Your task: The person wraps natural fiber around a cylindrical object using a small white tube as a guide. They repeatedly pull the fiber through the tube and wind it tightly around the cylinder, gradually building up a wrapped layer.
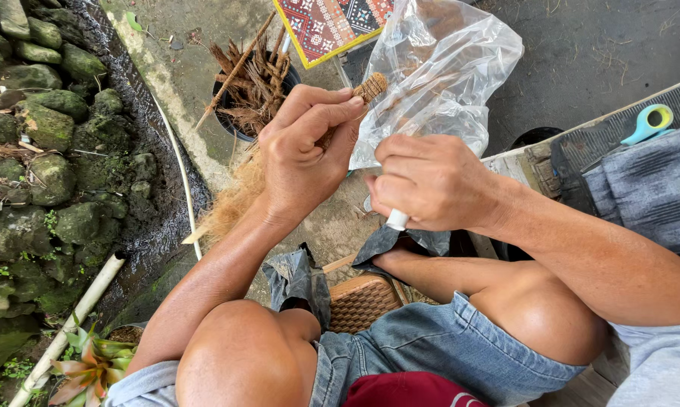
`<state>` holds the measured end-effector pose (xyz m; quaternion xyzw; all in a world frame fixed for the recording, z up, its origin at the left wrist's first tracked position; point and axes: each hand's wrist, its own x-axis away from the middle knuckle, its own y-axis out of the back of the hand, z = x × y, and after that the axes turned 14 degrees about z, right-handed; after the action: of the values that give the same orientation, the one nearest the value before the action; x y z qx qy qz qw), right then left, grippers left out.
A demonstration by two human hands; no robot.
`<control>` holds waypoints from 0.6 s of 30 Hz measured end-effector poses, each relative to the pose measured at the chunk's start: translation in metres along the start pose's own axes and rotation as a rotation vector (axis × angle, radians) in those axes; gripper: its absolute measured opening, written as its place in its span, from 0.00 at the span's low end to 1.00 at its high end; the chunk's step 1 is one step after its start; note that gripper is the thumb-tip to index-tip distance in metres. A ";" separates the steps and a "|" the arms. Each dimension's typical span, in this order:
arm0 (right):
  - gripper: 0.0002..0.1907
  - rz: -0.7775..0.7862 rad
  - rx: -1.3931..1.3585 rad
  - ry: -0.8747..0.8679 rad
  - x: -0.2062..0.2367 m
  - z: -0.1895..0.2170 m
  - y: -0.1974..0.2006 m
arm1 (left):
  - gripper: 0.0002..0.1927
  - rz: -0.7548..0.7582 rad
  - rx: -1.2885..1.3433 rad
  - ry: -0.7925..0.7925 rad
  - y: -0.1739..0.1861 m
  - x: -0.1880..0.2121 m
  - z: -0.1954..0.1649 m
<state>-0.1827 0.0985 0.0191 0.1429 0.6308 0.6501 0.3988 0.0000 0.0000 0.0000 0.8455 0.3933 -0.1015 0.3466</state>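
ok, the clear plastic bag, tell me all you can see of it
The clear plastic bag is thin, crinkled film, glossy with highlights, see-through and puffed open. It hangs in the air above the ground in front of the knees. The right hand grips its bunched lower part. The left hand holds a brown woven piece against its edge.

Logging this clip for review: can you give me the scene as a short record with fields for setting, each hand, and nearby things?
setting: outdoors, person seated, knees bare, denim shorts
left hand: pinches a small woven fibre piece, brown fibre trailing below the wrist
right hand: closed on a white-tipped tool
behind hands: clear plastic bag
ahead: dark pot of dry brown strips
left side: mossy stones, white pipe
right side: teal tape dispenser
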 end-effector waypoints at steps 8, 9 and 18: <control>0.09 0.038 0.098 0.128 -0.016 0.009 0.028 | 0.08 0.107 -0.274 -0.161 0.013 0.002 -0.002; 0.09 0.045 0.107 0.127 -0.016 0.010 0.030 | 0.08 0.122 -0.313 -0.172 0.014 0.003 -0.002; 0.08 0.087 0.284 0.172 -0.018 0.001 0.057 | 0.11 0.297 -0.451 -0.314 0.022 0.008 0.002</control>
<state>-0.1898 0.0931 0.0781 0.1688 0.7413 0.5811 0.2905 0.0222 -0.0060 0.0064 0.7696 0.2196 -0.0895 0.5929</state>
